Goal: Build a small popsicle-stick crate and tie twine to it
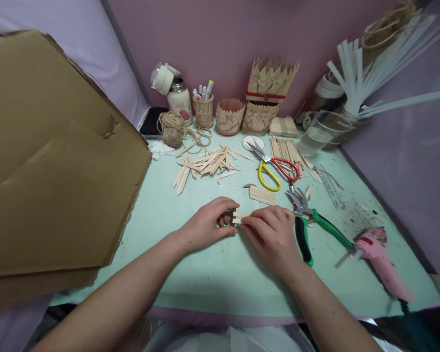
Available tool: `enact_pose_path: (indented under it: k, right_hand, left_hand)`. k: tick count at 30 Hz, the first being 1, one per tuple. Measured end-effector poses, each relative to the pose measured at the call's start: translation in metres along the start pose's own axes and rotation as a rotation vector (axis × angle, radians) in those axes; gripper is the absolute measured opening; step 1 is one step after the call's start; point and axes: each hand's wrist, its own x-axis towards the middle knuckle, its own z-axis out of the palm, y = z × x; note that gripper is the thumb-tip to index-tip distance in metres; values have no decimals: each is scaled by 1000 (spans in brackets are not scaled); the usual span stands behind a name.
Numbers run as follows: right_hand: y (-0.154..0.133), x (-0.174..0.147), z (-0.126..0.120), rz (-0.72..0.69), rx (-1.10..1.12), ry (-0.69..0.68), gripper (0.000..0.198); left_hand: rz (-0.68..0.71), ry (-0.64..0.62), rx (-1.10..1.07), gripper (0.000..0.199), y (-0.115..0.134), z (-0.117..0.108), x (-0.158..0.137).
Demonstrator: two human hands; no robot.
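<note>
My left hand [209, 217] is closed, with its fingertips around a small dark piece [233, 216] whose kind I cannot make out. Pale flat wooden sticks [238, 220] lie against that piece, side by side with a narrow gap between them. My right hand [273, 230] pinches the sticks' right ends, and its fingers hide part of them. Just beyond the hands, a neat row of wooden sticks [262, 195] lies flat. Green-handled pruning shears [303, 208] rest beside my right hand, their blades apart.
Scissors [275, 168] and cut stick pieces [216, 161] lie farther back. A pink glue gun [379, 261] is at the right. Cardboard [58, 156] stands along the left. Twine [173, 129], a white bottle [179, 100], stick-covered holders [230, 117] and a water cup [324, 129] line the back.
</note>
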Motion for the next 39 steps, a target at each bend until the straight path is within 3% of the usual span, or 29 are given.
enact_pose_path:
  k: [19,26,32,39]
  right_hand:
    - [-3,0,-4,-4,-13,15,6]
    - [9,-18,-16,239,98,54,37]
    - [9,-29,-6,438,137,0,27]
    - [1,-25,1,505,-9,-18,18]
  left_hand:
    - [6,63,-28,26,7,3,0]
    - [-26,62,-38,28,4,3,1]
    - [-66,61,-26,27,7,3,2]
    - [-64,69,-24,27,6,2,2]
